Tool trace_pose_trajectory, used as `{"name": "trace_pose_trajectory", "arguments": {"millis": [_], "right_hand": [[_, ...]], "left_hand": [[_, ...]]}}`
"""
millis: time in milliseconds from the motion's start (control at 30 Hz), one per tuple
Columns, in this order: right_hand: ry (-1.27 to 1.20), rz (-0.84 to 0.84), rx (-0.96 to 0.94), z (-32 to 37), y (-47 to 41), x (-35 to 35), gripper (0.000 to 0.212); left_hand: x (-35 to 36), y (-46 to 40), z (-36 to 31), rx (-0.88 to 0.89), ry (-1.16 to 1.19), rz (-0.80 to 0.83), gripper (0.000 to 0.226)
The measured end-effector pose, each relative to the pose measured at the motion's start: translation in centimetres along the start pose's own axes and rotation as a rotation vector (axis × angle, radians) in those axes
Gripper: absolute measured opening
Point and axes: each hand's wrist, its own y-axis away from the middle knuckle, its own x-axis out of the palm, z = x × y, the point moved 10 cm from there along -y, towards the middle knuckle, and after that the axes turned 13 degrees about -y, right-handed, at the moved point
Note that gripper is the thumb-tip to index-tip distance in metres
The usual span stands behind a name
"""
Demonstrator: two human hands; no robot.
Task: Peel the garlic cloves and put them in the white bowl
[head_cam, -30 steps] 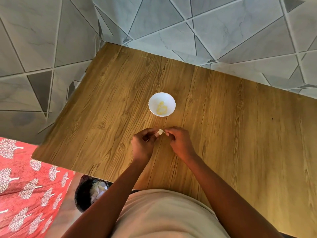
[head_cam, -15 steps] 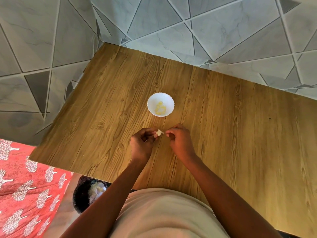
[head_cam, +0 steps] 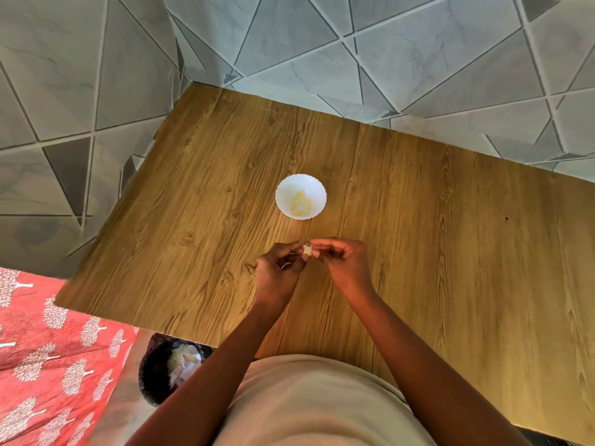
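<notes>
pinched between both hands: clove, at the fingertips of left hand and right hand, just short of bowl on table.

A single head-worn wide-angle view is given, aimed forward and steeply down over the desk. The hands are seen close below, the tiled floor beyond, and the edges are bent by the lens.

White bowl, seemingly yellowish cloves.
</notes>
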Motion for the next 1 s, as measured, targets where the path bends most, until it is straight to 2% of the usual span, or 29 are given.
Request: {"name": "trace_pose_trajectory", "arguments": {"millis": [100, 333, 567, 900, 1000], "right_hand": [[-0.080, -0.006, 0.040, -0.1, 0.2, -0.1, 0.026], [-0.145, -0.017, 0.063, 0.4, 0.6, -0.5, 0.023], [0.008, 0.000, -0.014, 0.8, 1.0, -0.2, 0.024], [0.280, 0.045, -0.222, 2.2, 1.1, 0.8, 0.024], [0.291, 0.022, -0.242, 2.1, 1.0, 0.1, 0.020]], "left_hand": [[0.0, 0.1, -0.2, 0.013, -0.021, 0.007, 0.029], [0.0, 0.5, 0.0, -0.044, 0.106, 0.048, 0.024], [-0.4, 0.6, -0.1, 0.020, -0.006, 0.045, 0.021], [0.4, 0.3, 0.5, -0.043, 0.088, 0.106, 0.020], [0.0, -0.3, 0.7, -0.015, 0.018, 0.069, 0.018]]}}
